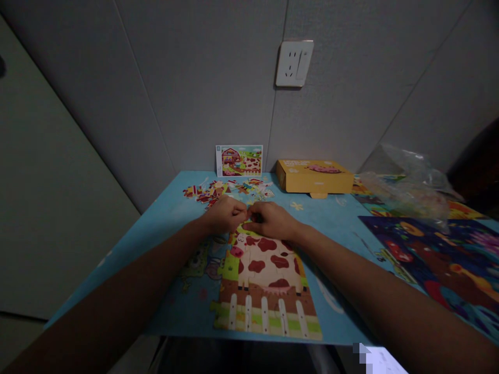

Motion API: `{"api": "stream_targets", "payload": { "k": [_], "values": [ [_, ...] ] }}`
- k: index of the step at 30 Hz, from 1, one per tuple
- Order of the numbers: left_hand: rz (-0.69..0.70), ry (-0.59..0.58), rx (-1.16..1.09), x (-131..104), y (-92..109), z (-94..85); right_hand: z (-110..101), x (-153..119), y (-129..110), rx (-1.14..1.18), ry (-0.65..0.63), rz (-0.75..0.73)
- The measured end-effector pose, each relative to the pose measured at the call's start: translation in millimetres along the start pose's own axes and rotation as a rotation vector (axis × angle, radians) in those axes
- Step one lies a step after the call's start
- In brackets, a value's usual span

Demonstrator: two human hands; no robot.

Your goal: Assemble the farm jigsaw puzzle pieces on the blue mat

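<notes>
A partly joined jigsaw puzzle (pixel 268 259) lies flat near the table's front edge, showing a brown-spotted cow above a white fence. At its upper edge my left hand (pixel 225 214) is closed, fingertips meeting those of my right hand. My right hand (pixel 273 221) is closed too, its thumb and fingers curled just over the puzzle's top. Whatever sits between the fingertips is hidden. Behind my left hand is a pile of loose puzzle pieces (pixel 244 188), partly covered by that hand.
A farm picture card (pixel 241 161) leans on the wall at the back. To its right stands a yellow box (pixel 317 176). Clear plastic bags (pixel 413 187) and a dark blue illustrated sheet (pixel 436 259) lie on the right. A socket (pixel 294 63) is on the wall above.
</notes>
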State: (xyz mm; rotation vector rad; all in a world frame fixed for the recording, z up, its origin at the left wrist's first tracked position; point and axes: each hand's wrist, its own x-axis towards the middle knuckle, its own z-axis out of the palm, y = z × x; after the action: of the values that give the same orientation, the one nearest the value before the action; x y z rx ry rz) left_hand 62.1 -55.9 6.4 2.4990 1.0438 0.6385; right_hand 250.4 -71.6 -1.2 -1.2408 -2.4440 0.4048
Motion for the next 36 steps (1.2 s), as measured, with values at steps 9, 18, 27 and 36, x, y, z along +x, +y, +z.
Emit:
{"api": "stream_targets", "payload": {
  "k": [9,18,27,36],
  "values": [
    [-0.056,-0.255,0.249,-4.8,-6.1,-34.5,-4.1,-1.0,-2.4,0.031,-0.039,0.014],
    [-0.061,-0.434,0.209,-5.4,-7.8,-31.8,-3.0,-0.6,-1.1,0.027,-0.030,-0.001],
    [-0.091,-0.442,0.144,-4.8,-11.7,-31.7,-4.9,-0.9,-2.3,0.038,-0.037,0.000],
    [-0.091,-0.423,0.133,-4.2,-7.5,-28.9,-3.8,0.0,-1.7,0.043,-0.038,-0.009]
  ]
}}
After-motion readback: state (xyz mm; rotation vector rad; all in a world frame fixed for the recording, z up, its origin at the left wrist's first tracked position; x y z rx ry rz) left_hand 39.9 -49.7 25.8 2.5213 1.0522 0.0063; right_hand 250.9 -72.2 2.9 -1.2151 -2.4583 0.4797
